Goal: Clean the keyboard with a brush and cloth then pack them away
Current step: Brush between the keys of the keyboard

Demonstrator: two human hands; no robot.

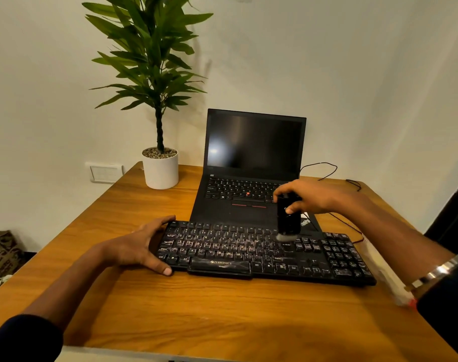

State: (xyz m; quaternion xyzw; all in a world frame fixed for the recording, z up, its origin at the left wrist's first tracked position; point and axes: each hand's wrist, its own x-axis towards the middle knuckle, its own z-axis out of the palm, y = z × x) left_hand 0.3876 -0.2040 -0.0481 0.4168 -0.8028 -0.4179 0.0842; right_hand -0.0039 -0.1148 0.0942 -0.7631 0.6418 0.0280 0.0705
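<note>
A black Zebronics keyboard [262, 253] lies across the middle of the wooden table [196, 309]. My left hand [141, 246] holds the keyboard's left end, thumb at the front edge and fingers at the back corner. My right hand [305, 195] grips a black brush [288, 218] upright, with its pale bristles touching the keys right of the letter block. A clear plastic bag with a red edge [390, 278] lies at the keyboard's right end, partly hidden by my right forearm. No cloth is visible.
An open black laptop [254, 158] with a dark screen stands just behind the keyboard. A potted plant in a white pot [161, 169] is at the back left. Black cables [327, 171] trail over the back right of the table.
</note>
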